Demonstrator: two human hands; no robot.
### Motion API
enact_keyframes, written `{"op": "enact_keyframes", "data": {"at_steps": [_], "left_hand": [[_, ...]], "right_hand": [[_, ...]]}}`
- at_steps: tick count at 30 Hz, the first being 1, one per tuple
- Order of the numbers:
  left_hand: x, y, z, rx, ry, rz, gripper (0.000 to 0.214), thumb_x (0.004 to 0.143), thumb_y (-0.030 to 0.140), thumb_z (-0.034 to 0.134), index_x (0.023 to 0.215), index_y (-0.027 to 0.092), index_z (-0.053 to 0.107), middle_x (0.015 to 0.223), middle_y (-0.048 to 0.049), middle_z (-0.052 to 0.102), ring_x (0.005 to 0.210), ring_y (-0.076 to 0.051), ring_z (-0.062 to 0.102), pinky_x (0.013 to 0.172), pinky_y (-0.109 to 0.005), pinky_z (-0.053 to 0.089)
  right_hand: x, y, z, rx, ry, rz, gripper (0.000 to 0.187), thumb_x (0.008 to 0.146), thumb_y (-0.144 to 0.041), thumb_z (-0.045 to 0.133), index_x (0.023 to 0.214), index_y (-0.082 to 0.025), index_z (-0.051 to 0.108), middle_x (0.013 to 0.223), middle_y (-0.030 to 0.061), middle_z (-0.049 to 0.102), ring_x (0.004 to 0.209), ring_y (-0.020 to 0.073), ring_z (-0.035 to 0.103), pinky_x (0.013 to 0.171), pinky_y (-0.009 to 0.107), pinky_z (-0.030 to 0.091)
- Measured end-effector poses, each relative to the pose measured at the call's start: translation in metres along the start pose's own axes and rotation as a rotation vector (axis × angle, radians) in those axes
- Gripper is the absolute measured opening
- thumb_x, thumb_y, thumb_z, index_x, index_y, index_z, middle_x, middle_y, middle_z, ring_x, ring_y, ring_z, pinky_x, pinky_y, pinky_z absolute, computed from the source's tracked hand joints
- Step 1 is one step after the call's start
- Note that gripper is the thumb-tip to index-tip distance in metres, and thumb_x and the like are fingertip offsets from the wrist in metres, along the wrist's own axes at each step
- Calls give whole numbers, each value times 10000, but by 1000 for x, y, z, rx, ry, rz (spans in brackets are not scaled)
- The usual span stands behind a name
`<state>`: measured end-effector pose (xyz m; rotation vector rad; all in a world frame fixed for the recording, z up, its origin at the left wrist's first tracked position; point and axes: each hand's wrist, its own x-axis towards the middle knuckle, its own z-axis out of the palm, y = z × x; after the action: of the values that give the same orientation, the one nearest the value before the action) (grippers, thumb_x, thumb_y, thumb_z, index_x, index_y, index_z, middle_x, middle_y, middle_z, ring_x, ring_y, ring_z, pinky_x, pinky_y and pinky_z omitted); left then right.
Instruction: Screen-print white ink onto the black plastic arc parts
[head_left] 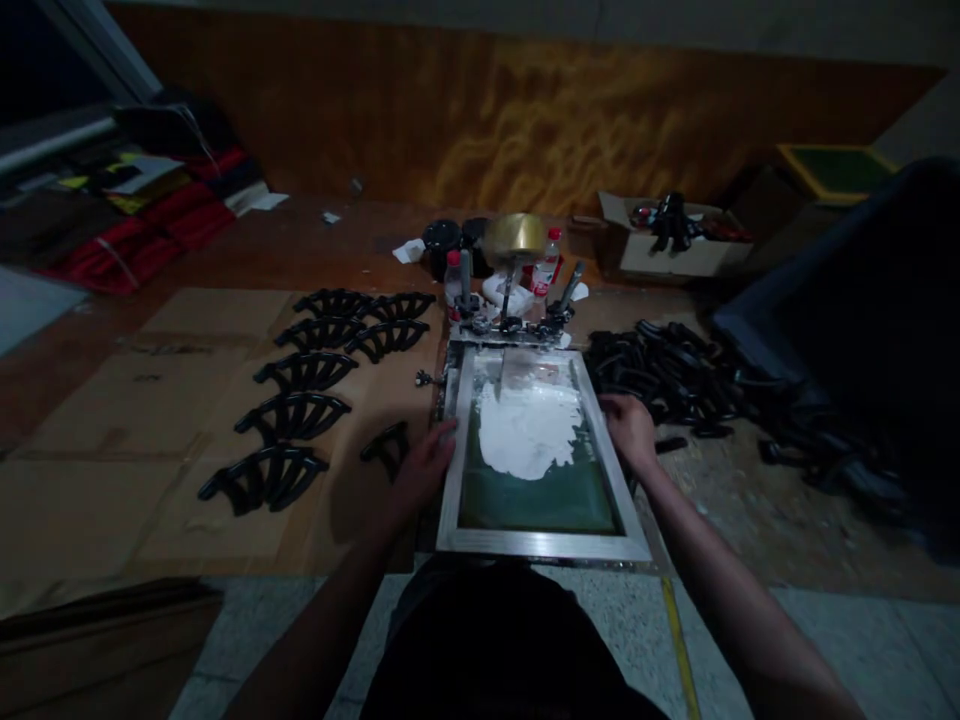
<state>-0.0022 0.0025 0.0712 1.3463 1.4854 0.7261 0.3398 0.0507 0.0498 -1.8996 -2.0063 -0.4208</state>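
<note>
A silver-edged screen printing frame lies in front of me, with green mesh and a large patch of white ink on it. My left hand is at the frame's left edge, its fingers bent inward. At the right edge is my right hand, fingers curled and fingertips against or just under the rim. Whatever either hand grips is hidden by the frame. A short black ribbed curved piece lies on cardboard beside my left hand. Behind the frame stands its hinge clamp with upright knobs.
Rows of black curved pieces lie on cardboard at left. A heap of black pieces is at right. Behind the clamp are a tape roll, red-capped bottles and dark tubs. An open carton stands back right.
</note>
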Motion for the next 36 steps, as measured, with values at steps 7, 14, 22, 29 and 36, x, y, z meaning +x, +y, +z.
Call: {"op": "enact_keyframes", "data": {"at_steps": [7, 14, 22, 29, 36], "left_hand": [[26, -52, 26, 80, -90, -88, 623, 915, 337, 505, 1492, 116, 426, 1271, -163, 686, 1146, -283, 660, 1008, -425, 501], [28, -59, 26, 32, -84, -73, 552, 920, 349, 517, 1429, 136, 492, 1383, -144, 626, 1239, -262, 616, 1054, -397, 480], [22, -51, 26, -43, -101, -105, 553, 919, 337, 511, 1415, 94, 487, 1372, -172, 625, 1214, -269, 627, 1048, -411, 484], [20, -41, 24, -10, -66, -134, 574, 895, 355, 536, 1406, 97, 502, 1244, -164, 691, 1076, -279, 680, 940, -409, 536], [3, 0, 4, -63, -8, -103, 570, 894, 406, 536, 1421, 195, 493, 1142, -78, 723, 1060, -264, 672, 881, -372, 555]], "right_hand": [[58, -84, -11, 250, -343, -183, 416, 837, -233, 655, 1241, -135, 635, 1250, 165, 654, 1137, 299, 588, 941, 372, 470], [2, -93, -24, 324, -663, -528, 242, 843, -97, 527, 1008, -180, 683, 1025, 105, 706, 973, 217, 626, 819, 283, 456], [-7, -88, -20, 409, -556, -471, 252, 805, -85, 566, 989, -182, 708, 1004, 94, 715, 971, 232, 622, 804, 305, 465], [-31, -86, -17, 483, -552, -572, 345, 821, -105, 559, 1127, -184, 698, 1052, 96, 724, 983, 234, 643, 833, 322, 498], [76, -66, -34, 336, -412, -105, 556, 944, -396, 590, 1476, -268, 488, 1236, 95, 696, 1046, 264, 668, 839, 324, 507]]}}
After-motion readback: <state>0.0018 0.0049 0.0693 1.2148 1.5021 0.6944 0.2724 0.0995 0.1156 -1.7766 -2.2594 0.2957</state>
